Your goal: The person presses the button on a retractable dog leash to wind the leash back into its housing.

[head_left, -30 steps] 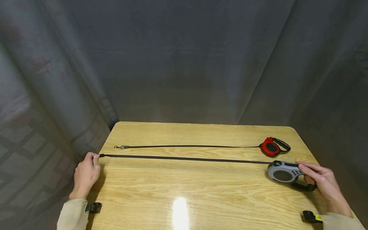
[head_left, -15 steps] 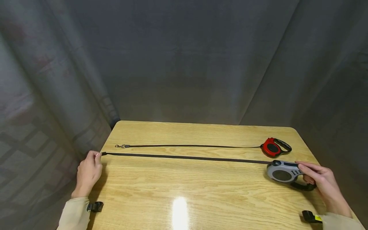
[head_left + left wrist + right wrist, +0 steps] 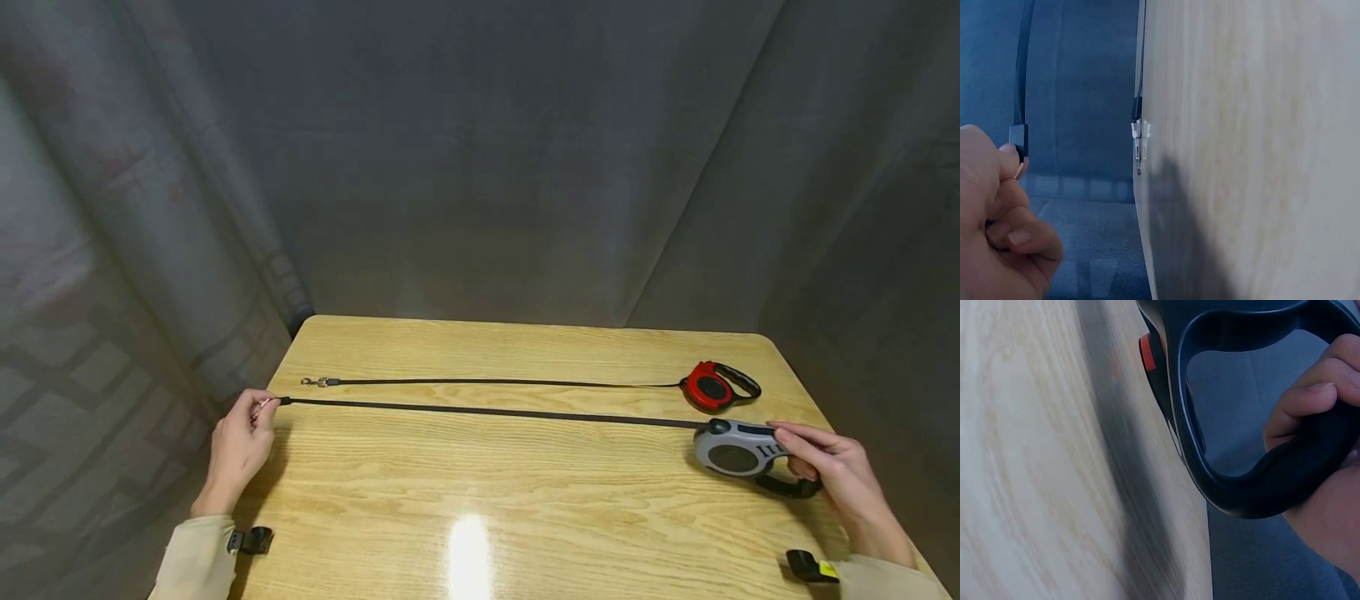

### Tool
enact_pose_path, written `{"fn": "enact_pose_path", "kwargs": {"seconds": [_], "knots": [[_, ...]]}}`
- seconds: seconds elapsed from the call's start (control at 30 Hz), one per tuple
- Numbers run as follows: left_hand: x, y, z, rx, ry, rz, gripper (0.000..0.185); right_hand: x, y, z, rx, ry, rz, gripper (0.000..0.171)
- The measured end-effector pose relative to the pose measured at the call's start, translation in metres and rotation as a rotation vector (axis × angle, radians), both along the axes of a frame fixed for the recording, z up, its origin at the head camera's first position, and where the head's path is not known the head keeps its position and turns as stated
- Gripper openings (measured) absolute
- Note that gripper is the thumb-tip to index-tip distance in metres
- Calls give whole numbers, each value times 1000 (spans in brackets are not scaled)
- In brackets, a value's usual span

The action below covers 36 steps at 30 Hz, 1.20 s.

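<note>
I am at a light wooden table (image 3: 480, 492) with rounded corners, backed on all sides by a dark grey curtain (image 3: 480, 167).

Two retractable leashes lie stretched across the tabletop from right to left, roughly parallel and close together. The nearer one is the grey leash housing (image 3: 731, 452) at the right edge of the table, with a black handle loop (image 3: 1254, 481). My right hand (image 3: 832, 479) holds that handle: my fingers curl around the loop and my upper fingers lie along the top of the housing. From its front, the black tape (image 3: 487, 412) runs taut across the table to the left edge.

My left hand (image 3: 238, 446) sits just at the left edge of the table. My fingers are curled in, and my thumb and forefinger pinch the metal clip (image 3: 264, 406) at the end of that tape.

Just beyond my leash lies the red leash housing (image 3: 708, 387), resting on the table, untouched. Its thin black cord (image 3: 502, 382) reaches left and ends in a small metal snap hook (image 3: 313, 382), lying flat near the left edge, just beside my left hand.
</note>
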<state>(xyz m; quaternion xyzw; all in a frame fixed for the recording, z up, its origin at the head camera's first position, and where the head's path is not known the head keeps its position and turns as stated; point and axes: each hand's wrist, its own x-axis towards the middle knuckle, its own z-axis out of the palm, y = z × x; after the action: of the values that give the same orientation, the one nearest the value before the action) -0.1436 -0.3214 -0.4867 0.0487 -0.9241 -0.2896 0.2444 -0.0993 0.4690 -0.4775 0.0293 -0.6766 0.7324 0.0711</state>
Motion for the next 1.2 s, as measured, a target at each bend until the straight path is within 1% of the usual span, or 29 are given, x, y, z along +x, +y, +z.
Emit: {"fn": "enact_pose_path", "kwargs": {"seconds": [0.13, 0.37, 0.6, 0.77, 0.9, 1.07, 1.2], "knots": [[0, 1, -1, 17, -14, -22, 16, 0, 0, 0, -2, 10, 9, 45], [0, 2, -2, 34, -37, -25, 18, -1, 0, -1, 0, -3, 1, 44], [2, -2, -4, 4, -84, -121, 27, -1, 0, -1, 20, -21, -22, 43], [1, -2, -3, 9, -87, -140, 24, -2, 0, -1, 35, -38, -34, 42], [1, -2, -4, 21, -84, -162, 21, -2, 0, -1, 30, -37, -24, 41], [2, -1, -5, 53, -62, -178, 17, -2, 0, -2, 16, -18, 3, 43], [2, 0, -5, 61, -48, -181, 14, -2, 1, -3, 15, -3, 11, 44]]}}
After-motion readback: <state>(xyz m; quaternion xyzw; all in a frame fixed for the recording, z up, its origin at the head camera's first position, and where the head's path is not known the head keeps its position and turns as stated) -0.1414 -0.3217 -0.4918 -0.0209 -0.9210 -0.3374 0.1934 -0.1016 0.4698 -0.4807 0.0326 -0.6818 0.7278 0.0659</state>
